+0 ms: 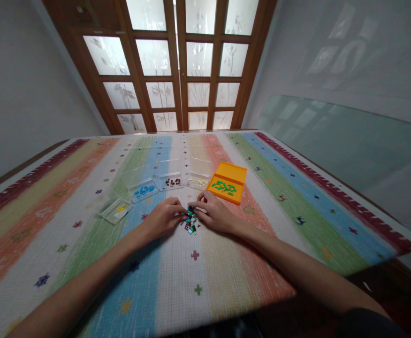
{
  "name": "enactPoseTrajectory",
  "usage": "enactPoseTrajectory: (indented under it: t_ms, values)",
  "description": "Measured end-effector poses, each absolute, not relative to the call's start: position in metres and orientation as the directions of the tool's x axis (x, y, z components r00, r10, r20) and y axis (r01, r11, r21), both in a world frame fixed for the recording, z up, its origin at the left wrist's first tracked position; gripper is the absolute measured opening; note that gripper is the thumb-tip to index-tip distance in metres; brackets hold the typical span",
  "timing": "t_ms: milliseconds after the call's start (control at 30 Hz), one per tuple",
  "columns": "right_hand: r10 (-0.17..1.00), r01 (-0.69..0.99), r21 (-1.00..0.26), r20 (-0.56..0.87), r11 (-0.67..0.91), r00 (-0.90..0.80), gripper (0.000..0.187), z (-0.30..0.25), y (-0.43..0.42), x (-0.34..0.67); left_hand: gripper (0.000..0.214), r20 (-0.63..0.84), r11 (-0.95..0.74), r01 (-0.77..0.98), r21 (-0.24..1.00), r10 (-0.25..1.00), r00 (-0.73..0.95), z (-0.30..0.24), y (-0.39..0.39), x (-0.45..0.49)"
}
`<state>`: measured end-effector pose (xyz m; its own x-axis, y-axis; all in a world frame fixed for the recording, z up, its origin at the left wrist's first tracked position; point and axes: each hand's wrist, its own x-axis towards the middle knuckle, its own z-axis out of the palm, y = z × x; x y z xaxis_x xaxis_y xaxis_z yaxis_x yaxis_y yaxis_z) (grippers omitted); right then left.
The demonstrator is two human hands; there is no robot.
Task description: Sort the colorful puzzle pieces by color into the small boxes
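A small heap of mixed building-brick-like pieces, green, dark brown, blue and pale, lies on the striped tablecloth in front of me. My left hand reaches its left edge, with thumb and fingers pinched together at the pieces. From the other side, my right hand has its curled fingers bent in at the top of the heap, close to a blue piece. Whatever either hand's fingertips hold is too small to make out.
Beyond the hands, open clear boxes hold yellow pieces, blue pieces, dark brown pieces and cream pieces. An open orange box with green pieces stands at their right. The tablecloth covers the table.
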<state>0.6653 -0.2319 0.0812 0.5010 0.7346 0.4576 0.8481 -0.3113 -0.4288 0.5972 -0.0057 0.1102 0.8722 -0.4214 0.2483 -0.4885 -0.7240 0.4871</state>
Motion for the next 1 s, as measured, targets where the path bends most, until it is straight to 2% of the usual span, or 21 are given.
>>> enactPoseTrajectory:
  t_ms: [100,333,633,733,900,1000]
  values:
    - [0.745,0.857,-0.417,0.457,-0.303,0.486,0.021,0.081,-0.23,0.665,0.014,0.245,-0.722,-0.494,0.484,-0.43,0.869,0.111,-0.007,0.596]
    - [0.734,0.828,-0.486,0.447,-0.28,0.511,0.011,0.084,-0.233,0.666,0.019,0.209,-0.725,-0.513,0.46,-0.472,0.856,0.111,-0.008,0.595]
    - [0.728,0.784,-0.541,0.4,-0.304,0.558,0.008,0.088,-0.238,0.665,0.017,0.236,-0.691,-0.52,0.502,-0.469,0.851,0.116,-0.007,0.592]
    - [0.727,0.775,-0.55,0.388,-0.312,0.567,0.009,0.09,-0.24,0.665,0.016,0.285,-0.72,-0.503,0.478,-0.414,0.864,0.125,0.002,0.6]
    - [0.724,0.773,-0.544,0.383,-0.325,0.574,0.011,0.091,-0.241,0.665,0.014,0.418,-0.826,-0.413,0.383,-0.243,0.875,0.138,0.03,0.632]
    - [0.713,0.782,-0.537,0.409,-0.316,0.569,0.011,0.092,-0.242,0.664,0.016,0.429,-0.871,-0.348,0.348,-0.182,0.885,0.14,0.044,0.654]
